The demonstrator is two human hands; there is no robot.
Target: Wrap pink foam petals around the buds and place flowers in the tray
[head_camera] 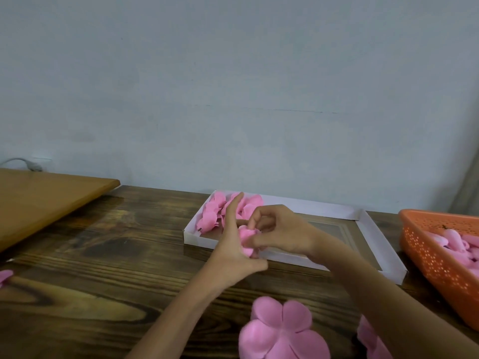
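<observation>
A small pink foam flower [245, 240] sits between both hands, just in front of the white tray [373, 239]. My left hand [233, 250] cups it from the left, index finger pointing up and thumb curled beneath. My right hand [280, 231] pinches its top with curled fingers. Several finished pink flowers [212, 213] lie in the tray's far left corner. A flat five-petal foam piece [282, 332] lies on the table near me, and another petal piece [370, 340] shows under my right forearm.
An orange perforated basket [430, 257] at the right holds pale pink buds [456, 242]. A tan wooden board [44, 200] lies at the far left. A pink petal scrap [5, 277] peeks in at the left edge. The dark wooden table [90, 268] meets a grey wall.
</observation>
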